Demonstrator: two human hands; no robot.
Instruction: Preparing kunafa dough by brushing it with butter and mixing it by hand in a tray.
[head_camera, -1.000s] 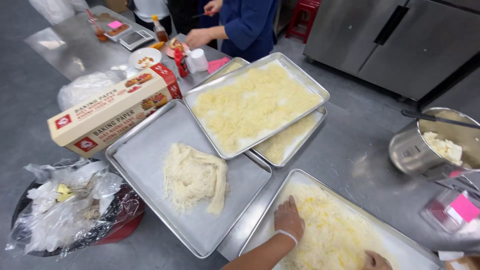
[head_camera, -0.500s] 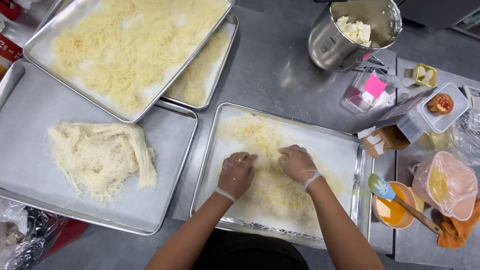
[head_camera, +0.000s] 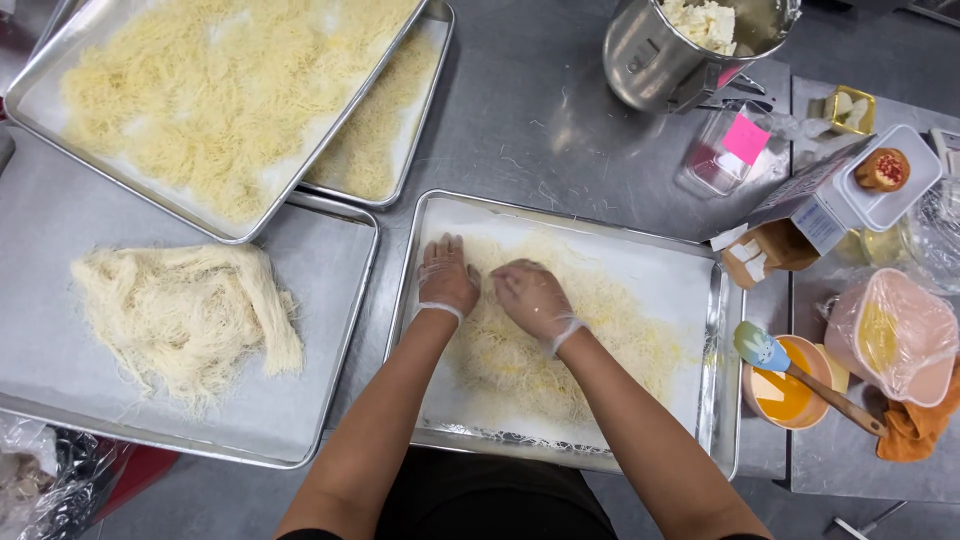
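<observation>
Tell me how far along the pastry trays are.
Done: two stacked trays at top left are already covered with shredded pastry. In hand: the left hand and right hand press strands flat on the lined front tray, its right part only thinly covered. Left: a loose pastry bundle lies unspread on the left tray.

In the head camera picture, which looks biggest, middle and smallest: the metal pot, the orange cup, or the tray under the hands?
1. Tray under the hands, biggest by far.
2. Metal pot, partly cut off at the top edge.
3. Orange cup, smallest.

Clear thin disposable gloves on left hand & right hand, forearms bare.
</observation>
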